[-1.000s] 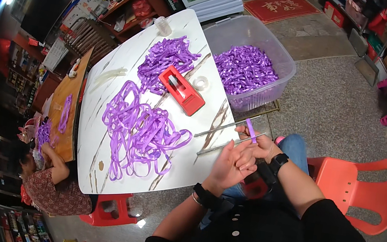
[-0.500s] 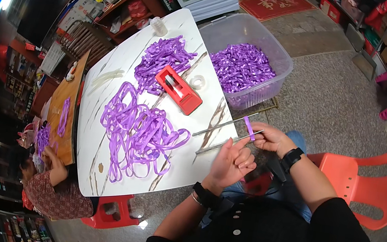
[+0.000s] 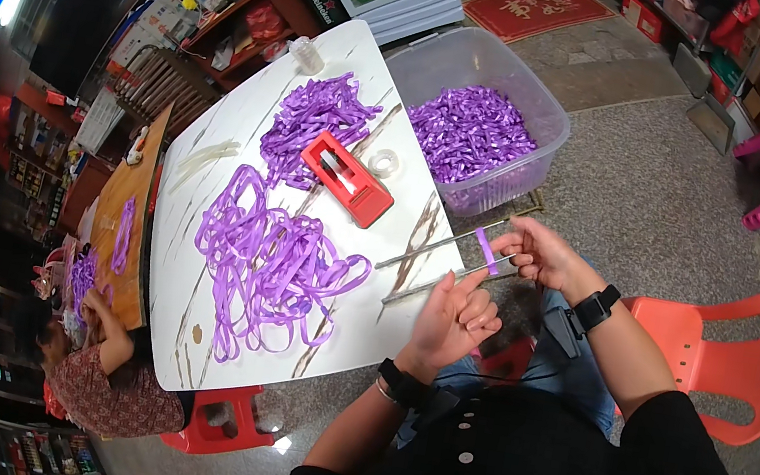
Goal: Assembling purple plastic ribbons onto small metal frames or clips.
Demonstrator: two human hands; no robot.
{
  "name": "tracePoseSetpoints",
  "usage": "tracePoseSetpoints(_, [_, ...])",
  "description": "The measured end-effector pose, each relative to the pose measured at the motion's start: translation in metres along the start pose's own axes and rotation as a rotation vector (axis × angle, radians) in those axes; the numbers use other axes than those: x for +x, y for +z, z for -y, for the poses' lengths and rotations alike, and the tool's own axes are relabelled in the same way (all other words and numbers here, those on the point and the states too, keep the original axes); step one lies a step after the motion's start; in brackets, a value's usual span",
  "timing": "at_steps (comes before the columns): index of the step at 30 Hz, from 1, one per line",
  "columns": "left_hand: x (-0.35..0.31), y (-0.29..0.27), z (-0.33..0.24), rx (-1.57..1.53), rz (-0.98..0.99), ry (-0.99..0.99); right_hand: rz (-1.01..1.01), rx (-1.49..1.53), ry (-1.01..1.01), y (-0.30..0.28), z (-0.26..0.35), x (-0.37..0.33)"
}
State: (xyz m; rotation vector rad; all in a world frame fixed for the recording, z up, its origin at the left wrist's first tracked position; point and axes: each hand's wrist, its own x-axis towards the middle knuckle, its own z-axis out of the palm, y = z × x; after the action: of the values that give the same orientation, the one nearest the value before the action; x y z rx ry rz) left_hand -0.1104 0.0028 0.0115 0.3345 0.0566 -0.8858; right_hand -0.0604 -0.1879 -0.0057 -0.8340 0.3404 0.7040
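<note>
- In the head view, the right hand (image 3: 544, 254) is at three o'clock of the centre, its fingers curled by the purple strip; whether they grip its end or the tip of a rod cannot be told.
- The left hand (image 3: 456, 324), at four o'clock, has its index finger pointing to the strip's lower end and its other fingers folded in; whether that fingertip touches the strip or rod is hard to see.
- Where the lower of the two thin grey metal rods (image 3: 438, 246) passes the fingers, it is partly covered. How the rods are fixed to the white, marble-patterned table (image 3: 365, 335) does not show.
- The dark rim cuts off the picture's corners, and the seated person in a patterned top (image 3: 112, 389), at eight o'clock, is blurred about the hands.
- The short, flat, light purple ribbon strip (image 3: 485, 250) lies at three o'clock, spanning both rods past the table's edge, smooth and narrow; whether it loops around them is too small to tell.
- Matching long purple ribbon (image 3: 281, 267) sprawls in loose, tangled loops at eight o'clock.
- A red plastic tape dispenser (image 3: 347, 180) sits at eleven o'clock, against a heap of purple ribbon pieces (image 3: 319, 119).
</note>
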Motion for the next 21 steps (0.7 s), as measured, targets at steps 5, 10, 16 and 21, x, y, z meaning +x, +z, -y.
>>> tracePoseSetpoints(5, [0.0,0.001,0.0,-0.002,0.003,0.0,-0.067,-0.454,-0.189,0.007,0.002,-0.003])
tracePoseSetpoints(10, [0.0,0.0,0.0,0.006,0.005,0.0,-0.064,-0.403,-0.182,-0.003,-0.005,0.007])
tracePoseSetpoints(16, [0.0,0.0,0.0,0.005,0.016,-0.002,0.09,-0.034,0.027,-0.015,-0.019,0.026])
tracePoseSetpoints(21, [0.0,0.0,0.0,0.0,0.003,-0.012,0.26,0.452,0.214,-0.023,-0.052,0.053])
